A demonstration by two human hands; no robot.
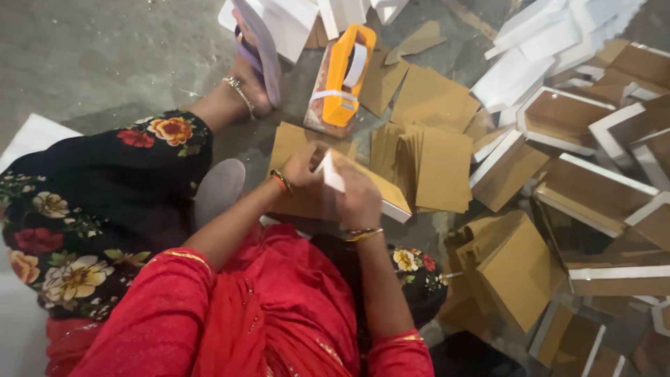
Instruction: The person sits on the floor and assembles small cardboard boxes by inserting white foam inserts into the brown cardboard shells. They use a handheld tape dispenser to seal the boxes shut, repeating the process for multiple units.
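1. The grey floor is the biggest thing. Its top left part is bare, so there is room to move there. The right side is crowded.
2. The heap of brown boxes with white edges fills the right side, from the top edge of the view down to the bottom corner. I count at least ten, but they overlap, so I cannot tell the full number.
3. White flat pieces lie at the top right, several in a pile (too mixed up to count).
4. Brown card sheets sit in the middle in two stacks, just beside the hands, with more loose sheets above them.
5. One orange tape holder stands near the foot, above the hands.
6. One half-made box, brown with a white edge, is held over the lap, near the stacks.
7. The right hand lies on top of that box, fingers pressed down and closed on it.
8. The left hand pinches the box's left end, fingers together on the white edge.
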